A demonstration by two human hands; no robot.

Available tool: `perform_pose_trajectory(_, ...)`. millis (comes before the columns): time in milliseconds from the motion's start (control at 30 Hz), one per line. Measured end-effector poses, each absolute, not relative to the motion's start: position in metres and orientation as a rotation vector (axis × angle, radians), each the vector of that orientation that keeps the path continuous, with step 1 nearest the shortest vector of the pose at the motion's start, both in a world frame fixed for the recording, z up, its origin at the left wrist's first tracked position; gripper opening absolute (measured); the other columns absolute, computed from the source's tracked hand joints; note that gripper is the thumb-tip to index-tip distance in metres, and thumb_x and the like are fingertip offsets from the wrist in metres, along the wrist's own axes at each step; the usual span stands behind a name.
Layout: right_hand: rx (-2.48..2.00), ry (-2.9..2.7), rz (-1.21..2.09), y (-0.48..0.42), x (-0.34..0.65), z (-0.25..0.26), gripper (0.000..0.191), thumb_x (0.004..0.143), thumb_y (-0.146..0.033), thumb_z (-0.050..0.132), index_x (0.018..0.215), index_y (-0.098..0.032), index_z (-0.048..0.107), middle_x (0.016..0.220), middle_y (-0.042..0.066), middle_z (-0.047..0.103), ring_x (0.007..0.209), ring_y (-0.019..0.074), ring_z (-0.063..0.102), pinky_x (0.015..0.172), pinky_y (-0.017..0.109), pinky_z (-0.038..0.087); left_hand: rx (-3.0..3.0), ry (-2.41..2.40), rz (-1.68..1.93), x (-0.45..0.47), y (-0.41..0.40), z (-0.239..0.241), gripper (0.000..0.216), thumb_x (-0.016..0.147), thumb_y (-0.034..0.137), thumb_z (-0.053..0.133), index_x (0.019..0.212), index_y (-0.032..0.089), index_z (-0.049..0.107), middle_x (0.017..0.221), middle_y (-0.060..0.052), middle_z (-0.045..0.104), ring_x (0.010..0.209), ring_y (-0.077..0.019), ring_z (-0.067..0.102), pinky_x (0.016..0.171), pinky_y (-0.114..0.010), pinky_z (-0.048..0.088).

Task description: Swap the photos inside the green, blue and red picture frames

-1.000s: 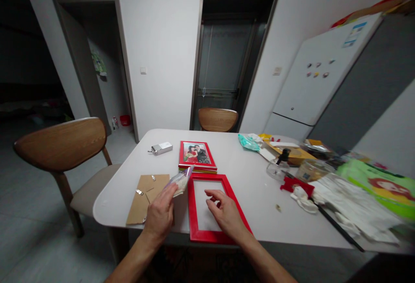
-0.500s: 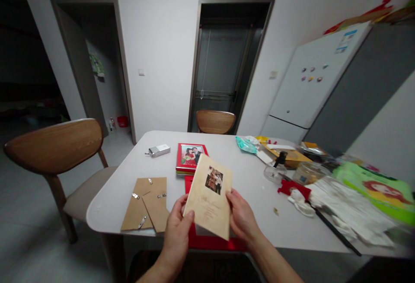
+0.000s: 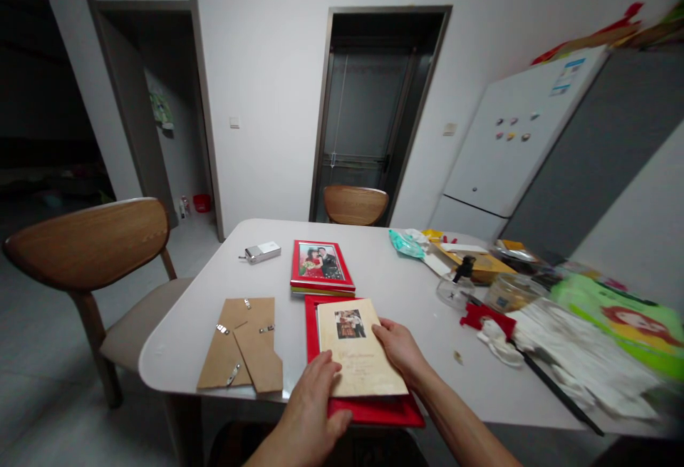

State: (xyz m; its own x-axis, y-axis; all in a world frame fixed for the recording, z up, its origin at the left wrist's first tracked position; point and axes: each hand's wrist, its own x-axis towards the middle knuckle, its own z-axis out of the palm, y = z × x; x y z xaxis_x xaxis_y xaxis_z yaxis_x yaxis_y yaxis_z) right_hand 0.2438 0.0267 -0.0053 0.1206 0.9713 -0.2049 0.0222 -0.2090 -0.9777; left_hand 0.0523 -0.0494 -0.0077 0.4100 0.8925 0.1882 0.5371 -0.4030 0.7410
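A cream photo card [image 3: 363, 371], with a small picture and faint lettering printed on it, lies over the red picture frame [image 3: 395, 413] at the table's near edge. My right hand [image 3: 398, 349] grips the card's right edge, thumb on top. My left hand [image 3: 313, 403] rests at its lower left edge, fingers stretched over the card and thumb apart near the frame's lower border. The card hides most of the frame's inside. To the left lies a brown backing board [image 3: 229, 346] with metal clips and a support leg.
Behind the frame is a stack of red-framed photos [image 3: 322, 264]. A small silver-white device [image 3: 263, 252] lies at the back left. Clutter covers the right side: a clear jar [image 3: 510, 292], white cloth [image 3: 582, 356], a long black object [image 3: 561, 392] and a green bag [image 3: 614, 310].
The card has come down from a tilted position in both hands onto the red frame. My left hand has loosened and shifted down and right; my right hand still holds the card.
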Motion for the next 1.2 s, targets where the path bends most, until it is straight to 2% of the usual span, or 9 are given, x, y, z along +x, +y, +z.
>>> perform_pose_trajectory(200,-1.568,-1.275,1.087,0.033,0.240,-0.007,0.036,0.069,-0.021,0.038,0.099,-0.010,0.055,0.074,0.007,0.067,0.065,0.0187,0.062,0.054,0.025,0.047,2.347,1.198,0.622,0.052,-0.048,-0.016,0.058,0.059,0.010,0.058,0.115,0.006,0.041,0.131,-0.020,0.031,0.122,-0.0271,0.026,0.100,-0.046,0.025)
perform_pose_trajectory(367,-1.884,-1.689,0.510,0.027,0.237,0.001,0.032,0.071,-0.025,0.037,0.094,-0.014,0.056,0.090,0.010,0.064,0.079,0.0201,0.059,0.067,0.027,0.042,2.479,1.181,0.559,0.051,-0.047,-0.016,0.056,0.059,0.009,0.059,0.112,0.006,0.043,0.128,-0.021,0.037,0.120,-0.0276,0.030,0.099,-0.048,0.027)
perform_pose_trajectory(533,-2.161,-1.890,0.167,0.020,0.236,0.003,0.035,0.075,-0.038,0.035,0.088,-0.014,0.057,0.086,0.012,0.061,0.075,0.0231,0.058,0.062,0.030,0.040,2.494,1.238,0.478,0.053,-0.051,-0.005,0.048,0.064,0.013,0.057,0.111,0.007,0.046,0.126,-0.018,0.040,0.118,-0.0268,0.034,0.099,-0.048,0.026)
perform_pose_trajectory(833,-2.269,-1.961,0.032,0.015,0.231,0.004,0.039,0.079,-0.039,0.030,0.093,-0.012,0.055,0.089,0.014,0.057,0.078,0.0228,0.057,0.064,0.031,0.038,2.523,1.261,0.540,0.052,-0.050,-0.011,0.045,0.068,0.023,0.057,0.111,0.013,0.048,0.125,-0.013,0.044,0.116,-0.0255,0.038,0.099,-0.045,0.028)
perform_pose_trajectory(967,-2.255,-1.984,0.018,0.012,0.228,0.003,0.035,0.078,-0.038,0.035,0.096,-0.013,0.052,0.091,0.013,0.056,0.079,0.0230,0.056,0.064,0.031,0.038,2.531,1.251,0.538,0.053,-0.049,-0.011,0.043,0.069,0.025,0.057,0.110,0.012,0.049,0.123,-0.013,0.046,0.114,-0.0258,0.040,0.099,-0.045,0.029)
perform_pose_trajectory(1100,-2.231,-2.007,0.003,0.011,0.227,0.002,0.031,0.077,-0.035,0.040,0.098,-0.015,0.051,0.093,0.012,0.055,0.080,0.0221,0.056,0.064,0.031,0.038,2.528,1.219,0.548,0.051,-0.052,-0.010,0.042,0.068,0.023,0.056,0.108,0.012,0.050,0.121,-0.013,0.048,0.114,-0.0256,0.041,0.098,-0.045,0.030)
perform_pose_trajectory(1200,-2.183,-2.008,0.026,0.009,0.223,0.004,0.031,0.077,-0.035,0.038,0.098,-0.016,0.052,0.092,0.011,0.055,0.079,0.0217,0.055,0.064,0.030,0.038,2.547,1.191,0.649,0.033,-0.055,-0.011,0.049,0.067,0.018,0.056,0.114,0.014,0.044,0.124,-0.013,0.045,0.116,-0.0245,0.038,0.097,-0.045,0.031)
